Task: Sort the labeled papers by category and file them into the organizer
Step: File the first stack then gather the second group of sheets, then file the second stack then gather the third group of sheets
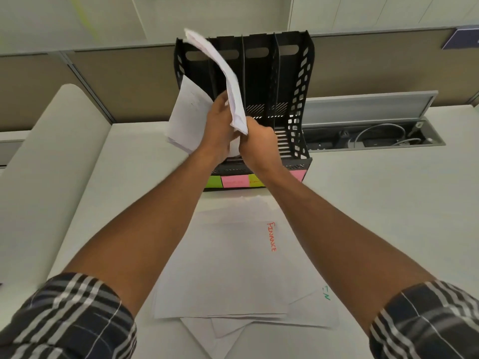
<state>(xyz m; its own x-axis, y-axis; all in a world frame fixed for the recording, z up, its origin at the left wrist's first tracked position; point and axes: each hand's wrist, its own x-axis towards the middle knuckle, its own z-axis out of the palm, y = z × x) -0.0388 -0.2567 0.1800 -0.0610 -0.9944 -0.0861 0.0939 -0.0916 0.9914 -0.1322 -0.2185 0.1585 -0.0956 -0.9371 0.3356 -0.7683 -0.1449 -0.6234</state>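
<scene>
At the back edge of the desk [388, 203], both hands [220, 130] pinch a bent sheaf of papers [228, 81] over the black organizer [290, 99], where the curling sheets could snag a divider and slip into the wrong slot.

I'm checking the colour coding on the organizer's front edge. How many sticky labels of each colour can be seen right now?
Green sticky labels: 1
Pink sticky labels: 2, the second half hidden by the right forearm
Yellow sticky labels: 1, partly covered
Total: 4 on the black organizer
</scene>
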